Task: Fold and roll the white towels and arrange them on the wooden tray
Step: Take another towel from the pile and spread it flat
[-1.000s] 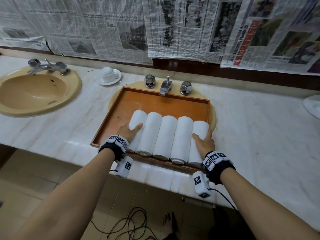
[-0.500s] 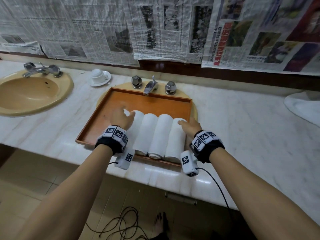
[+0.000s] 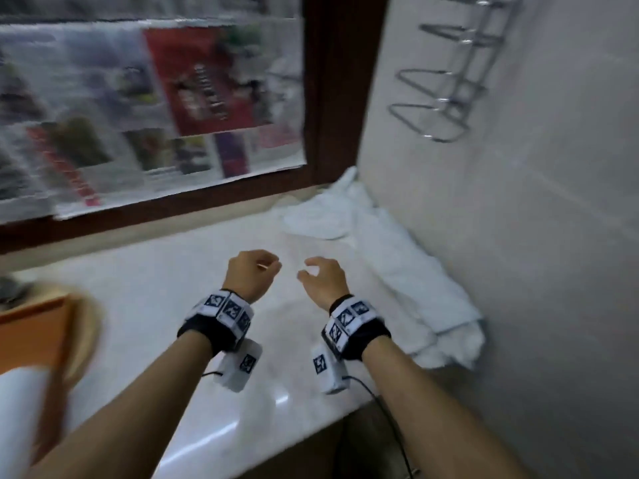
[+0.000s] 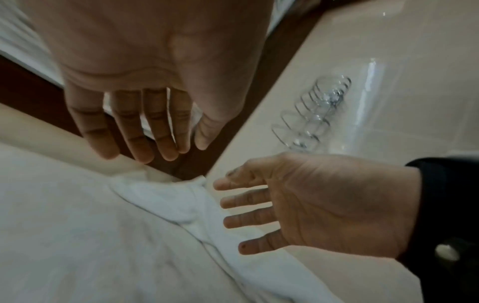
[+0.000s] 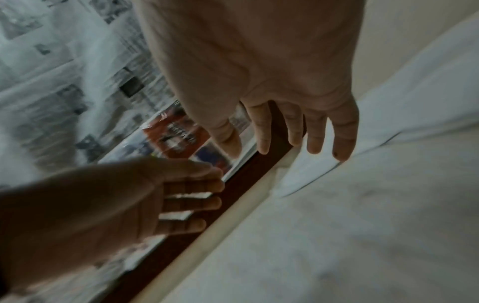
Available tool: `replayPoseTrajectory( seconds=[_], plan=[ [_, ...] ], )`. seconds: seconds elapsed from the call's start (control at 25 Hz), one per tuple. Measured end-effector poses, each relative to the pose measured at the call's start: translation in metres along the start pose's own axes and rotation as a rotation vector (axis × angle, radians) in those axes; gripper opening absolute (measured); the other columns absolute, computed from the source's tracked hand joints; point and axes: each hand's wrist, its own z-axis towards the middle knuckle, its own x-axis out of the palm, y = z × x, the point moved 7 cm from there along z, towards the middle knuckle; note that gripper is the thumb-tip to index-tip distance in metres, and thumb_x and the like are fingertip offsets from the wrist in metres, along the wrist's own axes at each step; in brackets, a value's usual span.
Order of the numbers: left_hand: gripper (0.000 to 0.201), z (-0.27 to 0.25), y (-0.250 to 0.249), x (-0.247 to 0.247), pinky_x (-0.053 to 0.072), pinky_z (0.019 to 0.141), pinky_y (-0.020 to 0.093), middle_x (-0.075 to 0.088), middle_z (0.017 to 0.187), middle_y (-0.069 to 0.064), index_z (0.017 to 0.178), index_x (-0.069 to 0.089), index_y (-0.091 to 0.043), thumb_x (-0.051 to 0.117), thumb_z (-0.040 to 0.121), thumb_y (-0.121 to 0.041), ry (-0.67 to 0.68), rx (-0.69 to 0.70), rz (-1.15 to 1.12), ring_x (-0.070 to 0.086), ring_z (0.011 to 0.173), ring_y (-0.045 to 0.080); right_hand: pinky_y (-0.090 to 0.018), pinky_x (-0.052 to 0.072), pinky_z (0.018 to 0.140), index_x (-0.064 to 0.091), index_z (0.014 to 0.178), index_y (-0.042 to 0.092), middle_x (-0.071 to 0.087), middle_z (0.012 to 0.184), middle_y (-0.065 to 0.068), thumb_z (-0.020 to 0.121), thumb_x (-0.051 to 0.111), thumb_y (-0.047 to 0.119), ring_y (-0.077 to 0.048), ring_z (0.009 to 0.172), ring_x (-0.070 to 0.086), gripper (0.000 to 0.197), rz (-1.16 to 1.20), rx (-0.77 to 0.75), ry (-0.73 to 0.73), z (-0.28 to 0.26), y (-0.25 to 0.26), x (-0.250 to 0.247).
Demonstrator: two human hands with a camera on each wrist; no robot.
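From the head camera, both hands hang above the pale marble counter (image 3: 166,305), empty: the left hand (image 3: 250,273) with fingers loosely curled, the right hand (image 3: 323,280) with fingers relaxed and a little apart, both aimed toward the loose white towels (image 3: 408,278) heaped in the corner against the tiled wall (image 3: 518,236), probably because that is the stock not yet rolled. The wooden tray (image 3: 31,333) shows only as an orange corner at the far left edge, with a blurred white roll (image 3: 20,409) in front of it, well apart from the hands. In the left wrist view, the left hand (image 4: 145,86) has its fingers (image 4: 155,131) straight and slightly spread, holding nothing, while the right hand (image 4: 318,203) reaches with parted fingers just beside a towel fold (image 4: 168,205), seemingly to take it. The right wrist view shows the same: right hand (image 5: 259,71) empty with fingers apart above the counter, left hand (image 5: 103,203) spread beside it, newspaper (image 5: 64,82) behind on the wall.
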Motion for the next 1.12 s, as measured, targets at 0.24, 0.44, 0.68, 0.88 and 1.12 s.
replayPoseTrajectory(
  seconds=[0.24,0.44,0.68,0.88,1.12],
  plan=[
    [0.02,0.015,-0.113,0.191,0.052,0.083,0.027,0.072,0.105,0.001,0.106,0.072,-0.017,0.068,0.086,-0.016,0.359,0.213,0.089,0.067,0.085,0.015,-0.049,0.029,0.107,0.034,0.14,0.029,0.012,0.155,-0.003,0.083,0.065,0.029,-0.031,0.135,0.022,0.065,-0.577,0.364,-0.288,-0.03,-0.176,-0.139],
    [0.042,-0.007,-0.146,0.274,0.053,0.084,0.035,0.061,0.117,-0.006,0.116,0.065,-0.029,0.079,0.077,-0.019,0.616,0.368,0.212,0.064,0.086,0.015,-0.039,0.04,0.096,0.066,0.113,0.022,0.048,0.134,-0.002,0.077,0.074,0.023,-0.025,0.117,0.044,0.037,-0.511,0.152,-0.41,-0.046,-0.223,-0.173],
    [0.021,-0.009,-0.187,0.253,0.053,0.074,0.042,0.068,0.091,0.002,0.097,0.073,-0.015,0.077,0.077,-0.011,0.405,0.528,-0.027,0.064,0.078,0.024,-0.026,0.047,0.058,0.074,0.077,0.017,0.067,0.067,0.003,0.083,0.073,0.019,-0.013,0.062,0.06,0.006,-0.071,-0.089,-0.484,-0.035,-0.192,-0.215],
    [0.018,0.029,-0.211,0.132,0.057,0.053,0.035,0.067,0.07,0.008,0.087,0.07,-0.011,0.063,0.083,0.006,0.115,0.479,-0.289,0.066,0.061,0.023,-0.033,0.053,0.067,0.073,0.088,0.017,0.071,0.074,0.003,0.088,0.069,0.027,-0.017,0.068,0.064,0.011,-0.067,-0.347,-0.512,-0.01,-0.087,-0.245],
    [0.014,0.045,-0.244,-0.082,0.06,0.063,0.037,0.069,0.081,0.021,0.096,0.068,-0.004,0.056,0.091,0.002,-0.169,0.411,-0.486,0.072,0.063,0.028,-0.04,0.049,0.066,0.063,0.091,0.016,0.065,0.073,-0.004,0.095,0.058,0.022,-0.025,0.07,0.059,0.009,-0.06,-0.827,-0.47,-0.002,0.152,-0.258]
  ],
)
